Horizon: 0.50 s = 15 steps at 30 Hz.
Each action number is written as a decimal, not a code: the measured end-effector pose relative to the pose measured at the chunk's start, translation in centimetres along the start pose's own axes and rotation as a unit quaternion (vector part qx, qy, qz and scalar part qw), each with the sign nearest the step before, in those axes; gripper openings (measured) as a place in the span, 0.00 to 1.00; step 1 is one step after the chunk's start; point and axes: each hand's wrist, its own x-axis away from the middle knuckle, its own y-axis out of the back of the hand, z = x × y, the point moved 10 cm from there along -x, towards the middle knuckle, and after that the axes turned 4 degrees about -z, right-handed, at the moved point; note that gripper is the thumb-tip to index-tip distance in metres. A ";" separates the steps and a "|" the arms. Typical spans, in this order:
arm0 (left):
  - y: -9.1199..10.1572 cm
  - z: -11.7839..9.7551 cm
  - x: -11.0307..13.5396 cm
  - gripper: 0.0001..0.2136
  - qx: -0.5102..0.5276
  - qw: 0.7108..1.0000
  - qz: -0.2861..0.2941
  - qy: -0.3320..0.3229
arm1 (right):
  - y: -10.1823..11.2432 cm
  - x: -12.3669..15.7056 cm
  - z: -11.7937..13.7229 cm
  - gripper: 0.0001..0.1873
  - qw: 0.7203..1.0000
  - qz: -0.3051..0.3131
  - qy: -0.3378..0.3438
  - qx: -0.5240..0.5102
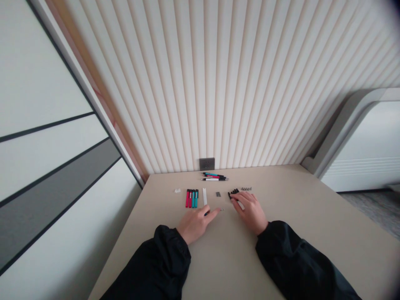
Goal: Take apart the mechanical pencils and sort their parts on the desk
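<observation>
My left hand (195,223) is closed around a pen (206,213) that lies mostly hidden under the fingers. A thin pale tip (222,209) pokes out beyond my index finger. To the right, my right hand (251,211) reaches over the table with its fingertips closed on a small black pen grip (230,195). More short black pieces (235,191) lie right behind those fingertips. Between the hands and farther back sit small grey metal parts (218,194). White refill-like sticks (204,196) lie just beyond my left hand.
Red and teal pen barrels (192,198) lie side by side, left of the white sticks. Small white parts (177,190) are farther left. Whole pens (214,177) lie at the back, below a wall socket (206,163). Silvery pieces (246,188) are behind my right hand on the beige table (225,266).
</observation>
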 end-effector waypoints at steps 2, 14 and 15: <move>0.4 0.0 0.0 0.25 -0.004 1.000 -0.017 0.003 | -0.6 0.3 2.3 0.13 0.999 0.022 0.044 -0.023; 1.0 0.8 0.6 0.17 -0.007 0.998 -0.061 0.020 | -2.3 0.7 4.4 0.14 0.993 0.059 0.101 -0.028; 1.0 1.3 0.6 0.17 -0.005 0.997 -0.064 0.033 | -2.1 0.6 3.7 0.14 0.995 0.048 0.086 -0.019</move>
